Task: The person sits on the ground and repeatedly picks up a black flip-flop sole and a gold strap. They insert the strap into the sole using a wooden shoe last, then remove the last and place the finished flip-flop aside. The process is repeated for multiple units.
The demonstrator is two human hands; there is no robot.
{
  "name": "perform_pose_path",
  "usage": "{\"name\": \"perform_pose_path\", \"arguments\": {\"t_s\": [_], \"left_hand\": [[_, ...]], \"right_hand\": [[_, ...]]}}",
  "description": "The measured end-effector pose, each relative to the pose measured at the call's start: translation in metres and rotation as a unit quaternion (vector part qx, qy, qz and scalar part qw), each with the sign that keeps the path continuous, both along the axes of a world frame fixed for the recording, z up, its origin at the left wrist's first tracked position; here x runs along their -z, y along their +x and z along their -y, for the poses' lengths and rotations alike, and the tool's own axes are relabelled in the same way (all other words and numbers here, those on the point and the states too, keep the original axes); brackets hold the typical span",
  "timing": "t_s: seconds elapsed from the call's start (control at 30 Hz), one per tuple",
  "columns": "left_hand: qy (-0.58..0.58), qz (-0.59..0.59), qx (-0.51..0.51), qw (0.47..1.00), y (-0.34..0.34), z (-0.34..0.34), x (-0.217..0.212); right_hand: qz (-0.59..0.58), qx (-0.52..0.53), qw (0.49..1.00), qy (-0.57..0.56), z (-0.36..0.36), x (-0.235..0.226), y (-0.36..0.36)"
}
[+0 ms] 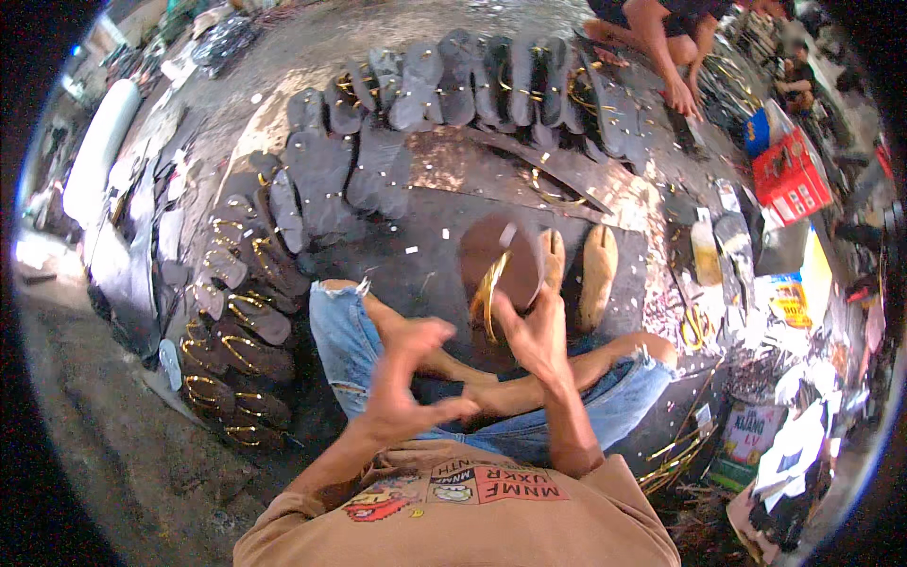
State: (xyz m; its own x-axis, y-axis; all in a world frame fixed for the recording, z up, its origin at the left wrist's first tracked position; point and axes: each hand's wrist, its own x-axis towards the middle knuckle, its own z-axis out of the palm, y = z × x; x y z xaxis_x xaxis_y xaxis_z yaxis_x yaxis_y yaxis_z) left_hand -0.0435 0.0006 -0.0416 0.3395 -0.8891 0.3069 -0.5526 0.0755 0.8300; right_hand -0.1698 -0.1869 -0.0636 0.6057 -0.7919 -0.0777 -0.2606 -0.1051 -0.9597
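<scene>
A dark brown sandal [510, 260] with a gold strap stands tilted over the black mat, and my right hand [539, 333] grips it by its near end. Just right of the sandal lies a wooden shoe last [553, 253], partly covered by it. Another wooden last [598, 274] lies farther right, apart from my hand. Over my crossed legs, my left hand [404, 383] is slightly smeared by motion. Its thumb and fingers are spread, with nothing between them.
Finished-looking sandals with gold straps [257, 317] crowd the left. Dark soles [416, 90] form an arc ahead. Yellow-handled scissors [694, 329], a bottle [704, 248], a red box [792, 178] and a can [746, 442] stand or lie right. Another person's hand [680, 97] reaches down at far right.
</scene>
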Motion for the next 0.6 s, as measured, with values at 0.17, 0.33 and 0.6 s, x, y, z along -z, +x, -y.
{"name": "perform_pose_path", "arguments": {"t_s": [0.17,0.33,0.6], "left_hand": [[-0.075,-0.016,0.095,0.993,0.015,0.03,-0.037],[-0.105,0.047,0.118,0.986,-0.001,0.031,-0.046],[-0.112,0.057,0.089,0.988,-0.009,0.03,-0.073]], "right_hand": [[0.167,-0.204,0.96,-0.099,-0.015,0.01,-0.042],[0.114,-0.079,0.963,-0.229,-0.028,-0.05,-0.063],[0.179,-0.079,0.931,-0.31,-0.033,-0.068,-0.065]]}}
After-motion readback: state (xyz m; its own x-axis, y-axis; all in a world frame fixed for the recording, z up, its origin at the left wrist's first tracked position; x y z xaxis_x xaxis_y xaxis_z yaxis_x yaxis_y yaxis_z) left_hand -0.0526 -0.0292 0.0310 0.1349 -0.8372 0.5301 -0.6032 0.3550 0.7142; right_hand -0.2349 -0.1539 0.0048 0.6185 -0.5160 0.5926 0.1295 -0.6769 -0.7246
